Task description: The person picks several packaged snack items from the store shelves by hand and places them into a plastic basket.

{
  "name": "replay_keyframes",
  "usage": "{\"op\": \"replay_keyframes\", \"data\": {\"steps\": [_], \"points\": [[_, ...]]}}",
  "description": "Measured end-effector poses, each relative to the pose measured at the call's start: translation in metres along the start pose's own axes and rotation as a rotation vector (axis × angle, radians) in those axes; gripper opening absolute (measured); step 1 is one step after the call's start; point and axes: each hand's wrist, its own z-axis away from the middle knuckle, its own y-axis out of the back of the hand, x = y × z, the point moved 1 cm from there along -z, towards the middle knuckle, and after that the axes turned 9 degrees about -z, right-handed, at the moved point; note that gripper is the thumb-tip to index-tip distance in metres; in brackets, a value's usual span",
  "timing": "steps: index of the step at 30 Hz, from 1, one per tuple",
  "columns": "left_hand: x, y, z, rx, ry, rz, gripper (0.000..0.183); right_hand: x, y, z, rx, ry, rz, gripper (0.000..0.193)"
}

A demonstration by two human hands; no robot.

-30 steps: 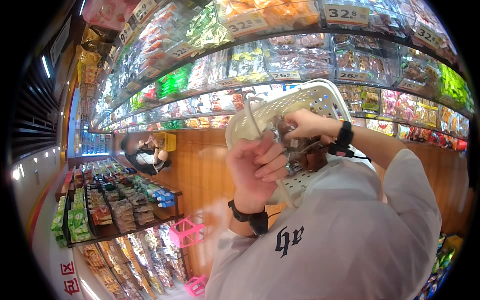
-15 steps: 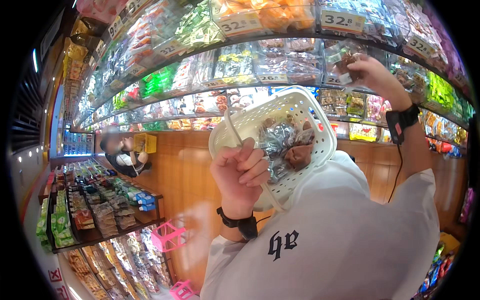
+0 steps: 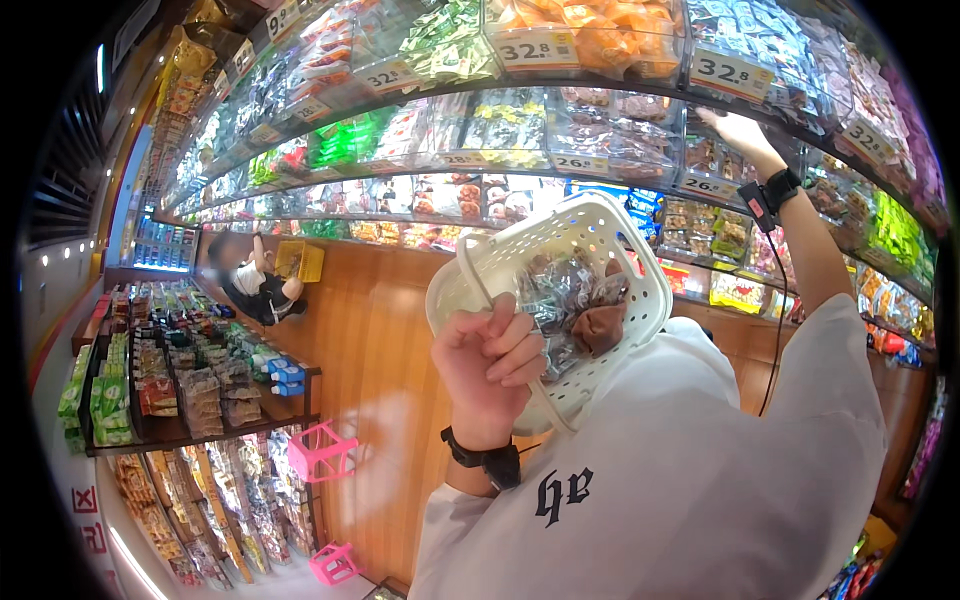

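A cream plastic shopping basket (image 3: pixel 648 300) with round holes hangs in front of my body. My left hand (image 3: pixel 490 365) is closed around its handle (image 3: pixel 474 272), fingers curled toward the palm. Inside the basket lie several clear-wrapped packets (image 3: pixel 560 290) and a brown bundle (image 3: pixel 600 325). Up at the right, my right hand (image 3: pixel 742 138) reaches into a clear bin (image 3: pixel 708 160) of packaged snacks on the second shelf. Its visible fingers are stretched out, and the shelf above partly covers them. No packet shows in that hand.
Curved shelves of packaged snacks with price tags (image 3: pixel 732 72) span the top. A low display table (image 3: pixel 200 400) stands left, with pink stools (image 3: pixel 322 452) beside it. Farther back, a person (image 3: pixel 255 280) is low down beside a yellow basket (image 3: pixel 300 261) on the wooden floor (image 3: pixel 380 330).
My right hand has moved up and deeper into the bin; the brown packet it held no longer shows in it. My left hand keeps the basket. The person at the back has raised an arm.
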Motion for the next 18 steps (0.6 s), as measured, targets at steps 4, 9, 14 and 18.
{"op": "replay_keyframes", "data": {"steps": [4, 9, 14, 18], "points": [[0.000, 0.000, 0.001, 0.061, -0.030, 0.004, 0.022, 0.016, 0.010, -0.024, -0.246, -0.257, 0.019, 0.048], [-0.004, -0.002, -0.010, 0.018, 0.019, 0.028, 0.022, 0.052, -0.005, -0.018, -0.350, -0.315, -0.185, 0.042], [-0.012, -0.012, -0.018, -0.009, 0.042, 0.015, 0.022, 0.029, 0.005, -0.010, -0.366, -0.228, -0.471, 0.040], [-0.017, -0.016, -0.023, -0.022, 0.054, 0.003, 0.022, -0.003, 0.026, -0.013, -0.317, -0.354, -0.035, 0.039]]}}
